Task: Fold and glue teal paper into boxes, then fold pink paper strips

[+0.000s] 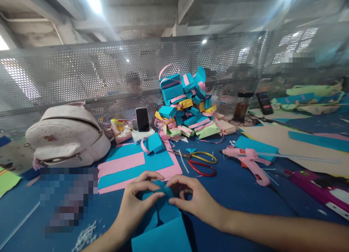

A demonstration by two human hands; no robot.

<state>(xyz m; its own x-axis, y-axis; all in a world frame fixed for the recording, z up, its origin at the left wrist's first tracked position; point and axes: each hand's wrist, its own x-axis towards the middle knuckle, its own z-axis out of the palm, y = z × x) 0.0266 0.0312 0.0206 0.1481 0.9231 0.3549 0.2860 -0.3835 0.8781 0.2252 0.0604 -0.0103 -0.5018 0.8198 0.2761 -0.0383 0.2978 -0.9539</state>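
A folded piece of blue paper (162, 234) stands near the table's front edge, right before me. My left hand (139, 197) pinches its far edge between thumb and fingers. From the other side my right hand (192, 197) pinches the same edge, its thumb close to the left thumb. Just beyond the hands lie blue and pink sheets (131, 174), with a small blue paper box with a pink handle (155, 143) on top. Scissors with one red and one yellow handle (201, 163) lie past my right hand.
A pile of blue, pink, yellow and green paper boxes (188, 106) stands against a perforated metal screen (109, 63). Left is a white backpack (68, 135); a phone (142, 120) leans behind the sheets. Right are a pink glue gun (251, 159), a magenta device (313, 186) and a jar (242, 106).
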